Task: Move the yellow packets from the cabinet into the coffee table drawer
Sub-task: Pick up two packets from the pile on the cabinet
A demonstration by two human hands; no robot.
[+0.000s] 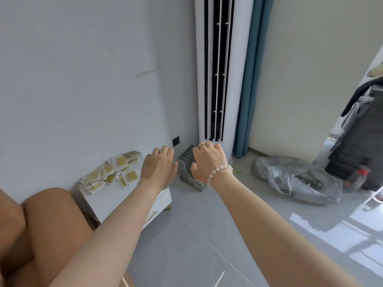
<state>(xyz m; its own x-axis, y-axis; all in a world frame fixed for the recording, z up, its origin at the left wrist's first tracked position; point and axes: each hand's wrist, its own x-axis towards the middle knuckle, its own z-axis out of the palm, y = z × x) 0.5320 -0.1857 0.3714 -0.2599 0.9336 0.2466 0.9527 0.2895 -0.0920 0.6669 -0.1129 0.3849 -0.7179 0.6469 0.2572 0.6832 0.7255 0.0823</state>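
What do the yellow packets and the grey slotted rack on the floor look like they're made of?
Yellow packets: likely glossy plastic or foil sachets, with pale sealed edges. Grey rack: probably matte moulded plastic, going by its perforated grid sides; coated metal possible.

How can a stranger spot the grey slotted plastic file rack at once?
Find the tall white air conditioner beside the blue curtain. At its foot, on the floor next to the low white cabinet, stands the grey slotted plastic file rack. Unlike the crumpled silver bag nearby, it is rigid, with upright dividers and mesh sides.
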